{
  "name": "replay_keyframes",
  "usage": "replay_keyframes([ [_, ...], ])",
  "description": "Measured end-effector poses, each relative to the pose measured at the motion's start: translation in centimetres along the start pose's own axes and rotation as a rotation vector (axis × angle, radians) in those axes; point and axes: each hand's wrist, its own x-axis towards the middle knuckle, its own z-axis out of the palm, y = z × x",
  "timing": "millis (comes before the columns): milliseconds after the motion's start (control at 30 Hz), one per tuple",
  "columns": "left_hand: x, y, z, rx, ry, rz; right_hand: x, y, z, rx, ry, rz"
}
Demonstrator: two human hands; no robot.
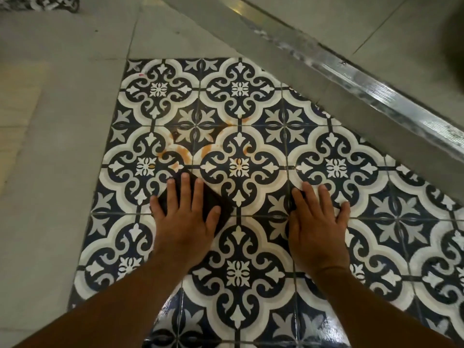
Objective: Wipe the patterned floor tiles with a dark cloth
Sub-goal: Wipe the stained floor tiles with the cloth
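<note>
Navy and white patterned floor tiles (238, 101) fill the middle of the head view. Orange-brown stains (180, 149) smear the tiles just beyond my fingers. My left hand (184, 217) lies flat, fingers straight and spread, pressing a dark cloth (213, 197) onto the tiles; the cloth shows around and between the fingers. My right hand (319, 222) rests flat on the bare tiles to the right, fingers straight, holding nothing. The tiles nearest me look wet and glossy.
Plain grey floor (62, 121) borders the patterned tiles on the left and at the back. A metal threshold strip (351, 79) runs diagonally across the upper right. A patterned fabric piece (37, 2) lies at the top left corner.
</note>
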Motion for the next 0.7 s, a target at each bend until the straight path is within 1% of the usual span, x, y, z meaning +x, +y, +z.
replay_keyframes([
  [167, -3.7, -1.4, 0.4, 0.030, -0.091, 0.135, -0.1, 0.0, -0.2, -0.014, -0.040, -0.003],
  [267, -4.6, -3.2, 0.1, 0.058, -0.137, 0.157, 0.1, 0.0, -0.4, -0.018, -0.054, -0.012],
  [333, -4.5, -4.3, 0.0, 0.051, -0.148, 0.128, 0.0, 0.0, -0.4, -0.030, -0.058, -0.022],
  [400, -3.6, -5.2, -0.1, 0.025, -0.127, 0.060, 0.0, 0.1, -0.5, -0.031, -0.037, -0.023],
  [533, -0.8, -7.1, -0.4, -0.001, -0.049, -0.061, 0.0, 0.0, -0.3, -0.032, -0.009, -0.021],
  [700, 2.1, -5.3, -0.5, -0.017, 0.003, -0.099, 0.1, 0.1, 0.1, -0.018, 0.004, 0.007],
])
